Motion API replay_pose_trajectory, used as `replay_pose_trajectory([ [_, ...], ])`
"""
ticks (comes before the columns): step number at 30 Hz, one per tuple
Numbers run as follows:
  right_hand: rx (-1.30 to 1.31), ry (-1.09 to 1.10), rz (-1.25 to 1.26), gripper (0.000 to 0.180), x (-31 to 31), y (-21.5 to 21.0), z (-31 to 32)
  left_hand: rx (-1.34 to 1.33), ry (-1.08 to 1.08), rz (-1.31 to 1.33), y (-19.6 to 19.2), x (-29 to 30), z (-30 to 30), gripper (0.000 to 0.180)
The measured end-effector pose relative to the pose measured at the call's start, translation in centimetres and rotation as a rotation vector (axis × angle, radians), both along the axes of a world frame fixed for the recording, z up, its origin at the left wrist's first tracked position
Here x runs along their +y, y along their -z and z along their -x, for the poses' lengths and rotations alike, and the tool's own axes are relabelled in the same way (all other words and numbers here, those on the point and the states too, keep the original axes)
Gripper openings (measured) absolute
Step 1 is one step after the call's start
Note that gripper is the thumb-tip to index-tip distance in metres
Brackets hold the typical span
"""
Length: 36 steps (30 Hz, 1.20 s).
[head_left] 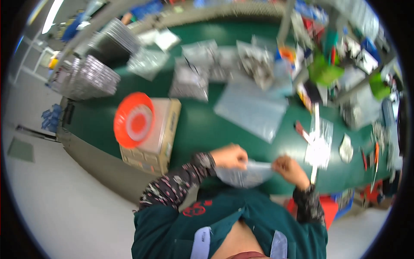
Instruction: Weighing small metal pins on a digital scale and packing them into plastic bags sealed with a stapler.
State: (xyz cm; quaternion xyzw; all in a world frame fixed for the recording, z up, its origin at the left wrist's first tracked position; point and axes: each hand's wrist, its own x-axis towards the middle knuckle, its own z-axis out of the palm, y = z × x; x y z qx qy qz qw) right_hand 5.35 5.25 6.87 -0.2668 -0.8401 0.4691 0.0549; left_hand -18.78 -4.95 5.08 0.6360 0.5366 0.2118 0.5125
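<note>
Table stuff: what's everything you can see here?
clear plastic bag: one, see-through, held between both hands
orange bowl: one, orange-red, on the cardboard box
cardboard box: one, tan, at the table's left edge
green table: one, dark green, middle
plastic bags: several, clear and silvery, spread across the table
tray stacks: two, grey, far left
left hand: one, gripping the bag's left edge
right hand: one, gripping the bag's right edge
</note>
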Motion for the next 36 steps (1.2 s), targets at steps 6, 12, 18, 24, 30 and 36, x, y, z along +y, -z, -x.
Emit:
replay_pose_trajectory([
  [6,0.140,0.008,-0.454,0.017,0.9,-10.6,8.3,-0.064,0.123,-0.061,0.7,0.3,0.5,0.024],
  [12,0.550,-0.185,-1.024,0.021,-0.2,-21.2,20.2,-0.243,0.176,-0.090,3.4,0.6,-0.2,0.023],
  [18,0.813,0.336,-0.911,0.047,8.5,-30.8,35.9,-0.241,0.204,-0.119,4.4,1.9,0.3,0.023],
  [24,0.544,0.579,-0.631,0.056,11.3,-34.0,43.1,-0.256,0.227,-0.183,5.7,2.4,0.1,0.026],
  [30,0.771,0.645,-0.800,0.044,12.0,-35.9,41.3,-0.303,0.270,-0.157,6.5,0.6,-1.6,0.028],
  [36,1.235,0.220,-0.063,0.040,11.8,-32.0,28.8,-0.265,0.254,-0.188,6.8,-0.9,-2.7,0.024],
])
